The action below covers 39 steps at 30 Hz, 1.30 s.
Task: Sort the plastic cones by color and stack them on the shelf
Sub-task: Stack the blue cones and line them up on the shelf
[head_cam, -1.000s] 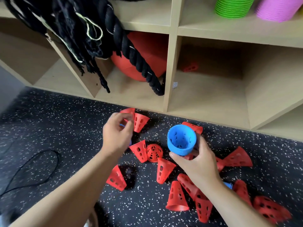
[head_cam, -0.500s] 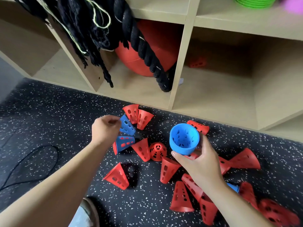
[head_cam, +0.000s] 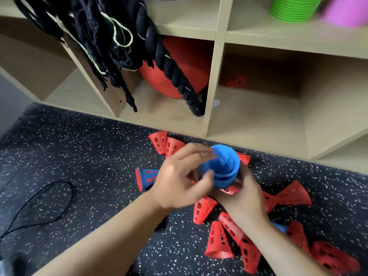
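The right hand (head_cam: 244, 196) is holding a blue cone stack (head_cam: 225, 164) from below, with its fingers curled around the lower part and the open mouth facing up. The left hand (head_cam: 179, 180) is reaching in from the left side. Its thumb is pressing on the near wall of the stack and its bent fingers are lying over the rim, so it is pinching the top blue cone, although this hand is blurred. The stack is being held above the speckled floor (head_cam: 79, 152), just in front of the wooden shelf (head_cam: 211, 80).

Many red cones (head_cam: 218, 244) are lying scattered on the floor under and around the hands. One more blue cone (head_cam: 149, 176) is lying on its side to the left of the left hand, with a red rim showing at its mouth. A single red cone (head_cam: 236, 83) is sitting deep in the lower shelf compartment. In the compartment next to it, a red ball (head_cam: 179, 72) is resting behind a thick black rope (head_cam: 169, 62). On the upper shelf, a green stack (head_cam: 292, 8) and a pink stack (head_cam: 346, 10) are standing beside each other. A black cable (head_cam: 39, 206) is lying on the floor at the left.
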Each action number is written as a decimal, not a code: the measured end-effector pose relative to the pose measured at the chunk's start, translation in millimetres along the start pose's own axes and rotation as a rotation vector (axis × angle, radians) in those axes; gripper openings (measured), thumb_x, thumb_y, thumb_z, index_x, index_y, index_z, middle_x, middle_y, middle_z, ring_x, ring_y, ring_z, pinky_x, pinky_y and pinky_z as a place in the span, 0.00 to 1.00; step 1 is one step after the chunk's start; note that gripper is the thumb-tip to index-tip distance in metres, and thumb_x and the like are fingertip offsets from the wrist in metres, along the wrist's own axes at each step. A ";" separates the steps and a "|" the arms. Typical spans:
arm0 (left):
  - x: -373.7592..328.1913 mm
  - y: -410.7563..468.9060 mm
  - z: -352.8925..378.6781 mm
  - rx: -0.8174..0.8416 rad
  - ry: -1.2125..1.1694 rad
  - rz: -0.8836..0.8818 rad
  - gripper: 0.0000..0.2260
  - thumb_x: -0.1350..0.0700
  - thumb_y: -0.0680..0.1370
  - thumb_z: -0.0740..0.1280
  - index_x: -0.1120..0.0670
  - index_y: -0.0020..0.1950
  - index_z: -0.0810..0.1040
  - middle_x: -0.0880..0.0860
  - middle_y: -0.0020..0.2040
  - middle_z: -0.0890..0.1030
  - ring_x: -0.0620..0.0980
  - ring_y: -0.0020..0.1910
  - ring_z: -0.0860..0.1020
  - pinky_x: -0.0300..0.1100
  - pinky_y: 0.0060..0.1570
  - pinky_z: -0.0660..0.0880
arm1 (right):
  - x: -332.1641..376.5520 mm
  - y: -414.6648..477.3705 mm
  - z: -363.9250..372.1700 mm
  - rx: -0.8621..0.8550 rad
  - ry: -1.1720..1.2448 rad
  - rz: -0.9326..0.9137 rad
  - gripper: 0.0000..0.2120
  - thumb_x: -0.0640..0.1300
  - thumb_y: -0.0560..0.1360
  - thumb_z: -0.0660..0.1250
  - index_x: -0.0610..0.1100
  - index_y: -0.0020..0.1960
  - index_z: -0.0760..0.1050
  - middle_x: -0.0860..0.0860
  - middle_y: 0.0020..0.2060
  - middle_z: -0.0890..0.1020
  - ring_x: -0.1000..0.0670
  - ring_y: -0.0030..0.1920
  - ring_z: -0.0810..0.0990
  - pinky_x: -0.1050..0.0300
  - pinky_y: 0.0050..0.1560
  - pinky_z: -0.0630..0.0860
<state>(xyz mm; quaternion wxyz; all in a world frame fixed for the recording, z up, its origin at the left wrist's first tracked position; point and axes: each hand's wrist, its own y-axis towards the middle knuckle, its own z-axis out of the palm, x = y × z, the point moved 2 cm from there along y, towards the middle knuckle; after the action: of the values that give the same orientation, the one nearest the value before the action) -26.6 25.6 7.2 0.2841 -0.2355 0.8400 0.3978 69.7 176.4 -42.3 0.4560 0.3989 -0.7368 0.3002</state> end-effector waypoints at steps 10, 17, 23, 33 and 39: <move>100.1 -96.1 -33.5 -0.521 0.254 -1.494 0.20 0.42 0.74 0.64 0.59 0.46 0.80 0.56 0.40 0.80 0.56 0.40 0.78 0.44 0.41 0.69 | -3.6 -3.1 2.5 0.022 -0.010 0.003 0.33 0.47 0.62 0.83 0.56 0.63 0.74 0.62 0.54 0.82 0.65 0.53 0.79 0.76 0.47 0.72; 103.0 -90.6 -29.3 -0.223 0.447 -1.339 0.14 0.52 0.83 0.60 0.59 0.47 0.81 0.60 0.41 0.82 0.62 0.45 0.81 0.47 0.43 0.72 | -4.1 -6.9 2.6 0.023 -0.010 0.011 0.35 0.50 0.61 0.83 0.58 0.65 0.73 0.62 0.56 0.81 0.63 0.55 0.79 0.69 0.53 0.73; 38.6 -17.3 -37.9 -0.401 0.377 -0.698 0.07 0.54 0.81 0.67 0.55 0.44 0.79 0.45 0.33 0.74 0.55 0.36 0.73 0.44 0.34 0.62 | -2.1 -5.6 -1.7 -0.026 -0.021 -0.007 0.31 0.46 0.62 0.83 0.54 0.61 0.75 0.61 0.53 0.82 0.70 0.53 0.76 0.78 0.49 0.69; -27.3 24.3 -7.1 0.176 0.367 0.211 0.06 0.54 0.76 0.73 0.57 0.44 0.83 0.49 0.42 0.83 0.55 0.40 0.74 0.50 0.42 0.73 | -6.2 -5.1 -6.2 -0.049 -0.001 -0.065 0.29 0.41 0.64 0.82 0.59 0.58 0.75 0.58 0.49 0.84 0.62 0.46 0.81 0.75 0.42 0.71; -14.6 17.7 -1.9 0.261 0.052 -0.163 0.05 0.49 0.72 0.76 0.48 0.44 0.86 0.41 0.44 0.84 0.47 0.42 0.80 0.47 0.43 0.77 | -15.0 -6.6 -8.1 -0.026 0.013 -0.051 0.31 0.43 0.63 0.83 0.59 0.62 0.76 0.60 0.53 0.83 0.58 0.51 0.83 0.63 0.49 0.79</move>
<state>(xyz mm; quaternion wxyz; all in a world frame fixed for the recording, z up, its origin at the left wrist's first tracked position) -27.5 36.7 27.4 0.3221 -0.2742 0.8696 0.2547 82.9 184.4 -52.2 0.4734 0.4098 -0.7271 0.2815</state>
